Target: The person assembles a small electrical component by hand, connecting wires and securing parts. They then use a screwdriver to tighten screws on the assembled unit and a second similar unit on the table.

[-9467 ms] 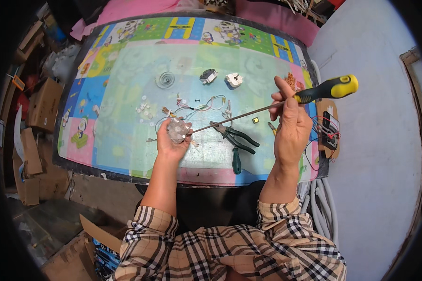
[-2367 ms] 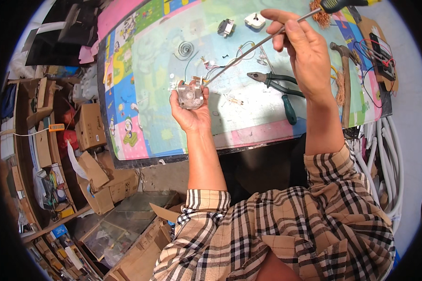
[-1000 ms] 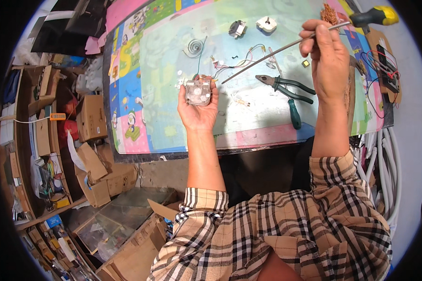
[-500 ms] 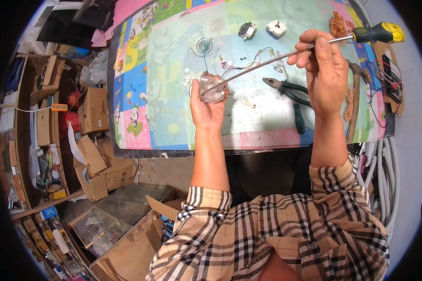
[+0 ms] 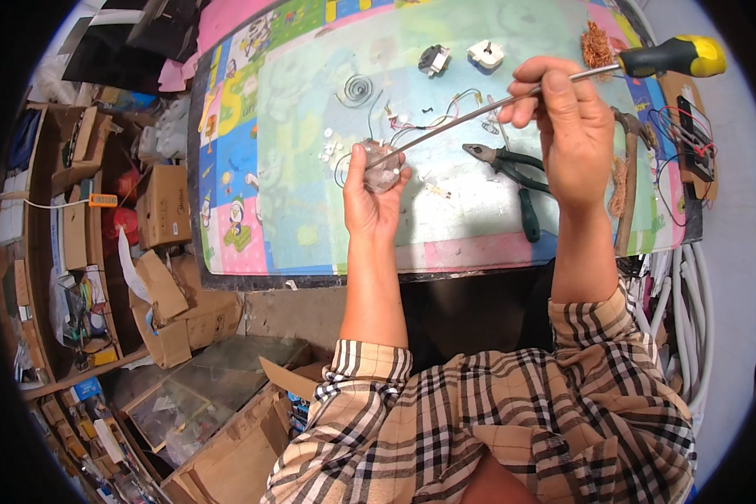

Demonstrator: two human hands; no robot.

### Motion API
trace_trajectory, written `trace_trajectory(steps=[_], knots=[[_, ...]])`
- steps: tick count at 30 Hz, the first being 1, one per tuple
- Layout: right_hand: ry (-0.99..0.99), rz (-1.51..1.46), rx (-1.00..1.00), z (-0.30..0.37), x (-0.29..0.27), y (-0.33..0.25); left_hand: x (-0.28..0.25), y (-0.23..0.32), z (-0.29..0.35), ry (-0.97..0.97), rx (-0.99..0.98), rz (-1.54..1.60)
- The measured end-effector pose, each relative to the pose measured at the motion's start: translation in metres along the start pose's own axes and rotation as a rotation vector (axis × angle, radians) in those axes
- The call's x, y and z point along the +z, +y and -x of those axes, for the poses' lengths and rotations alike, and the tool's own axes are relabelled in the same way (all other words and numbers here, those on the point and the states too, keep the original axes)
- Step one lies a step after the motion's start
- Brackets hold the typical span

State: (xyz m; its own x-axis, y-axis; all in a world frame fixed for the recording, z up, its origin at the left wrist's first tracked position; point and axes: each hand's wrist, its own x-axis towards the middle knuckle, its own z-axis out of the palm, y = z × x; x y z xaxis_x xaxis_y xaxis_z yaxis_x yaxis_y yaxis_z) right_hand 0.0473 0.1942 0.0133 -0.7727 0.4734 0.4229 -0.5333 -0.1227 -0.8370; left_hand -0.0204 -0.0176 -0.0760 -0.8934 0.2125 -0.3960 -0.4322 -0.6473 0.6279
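My left hand [image 5: 373,200] is closed round a clear plastic housing [image 5: 384,170], with thumb and fingers on its two sides. In my right hand [image 5: 573,139] is a long screwdriver [image 5: 462,117], pinched by its thin shaft near the black and yellow handle. The shaft slants down to the left, and its tip meets the clear housing; what lies under the tip is too small to make out. Just beyond the left hand lie a spiral spring [image 5: 359,90] and several small white pieces [image 5: 329,144]. Thin coloured wires [image 5: 407,124] lie past the housing.
Pliers [image 5: 508,164] and a green-handled tool [image 5: 529,216] lie left of my right forearm. Farther back sit a black-and-white part [image 5: 434,60] and a white part [image 5: 485,55]. A copper wire bundle [image 5: 596,49] and a hammer [image 5: 629,172] are at the right. Shelves and cardboard boxes [image 5: 165,204] stand left.
The view has shifted slightly, so the tabletop things appear a little to the left. Both hands keep their holds, and the screwdriver tip stays at the housing.
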Motion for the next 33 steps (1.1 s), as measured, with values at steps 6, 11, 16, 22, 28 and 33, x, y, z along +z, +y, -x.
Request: trace_trajectory(steps=[6,11,16,22,28,33], knots=[[0.109,0.025,0.238,-0.005,-0.001,-0.009,-0.006,-0.016,-0.003,0.074,-0.230,0.066],[0.146,0.239,0.297,-0.009,-0.012,-0.024,-0.024,-0.017,-0.017,0.066,-0.340,0.110],[0.333,-0.216,0.236,-0.017,-0.018,-0.031,-0.016,-0.015,-0.013,0.070,-0.346,0.099],[0.354,-0.020,0.158,-0.018,-0.036,-0.030,-0.016,-0.010,-0.011,0.143,-0.263,-0.008],[0.442,-0.033,0.006,-0.019,-0.068,-0.029,-0.016,0.003,-0.009,0.132,-0.164,-0.099],[0.501,0.250,-0.074,-0.021,-0.055,-0.036,-0.013,0.011,-0.005,0.135,-0.085,-0.192]])
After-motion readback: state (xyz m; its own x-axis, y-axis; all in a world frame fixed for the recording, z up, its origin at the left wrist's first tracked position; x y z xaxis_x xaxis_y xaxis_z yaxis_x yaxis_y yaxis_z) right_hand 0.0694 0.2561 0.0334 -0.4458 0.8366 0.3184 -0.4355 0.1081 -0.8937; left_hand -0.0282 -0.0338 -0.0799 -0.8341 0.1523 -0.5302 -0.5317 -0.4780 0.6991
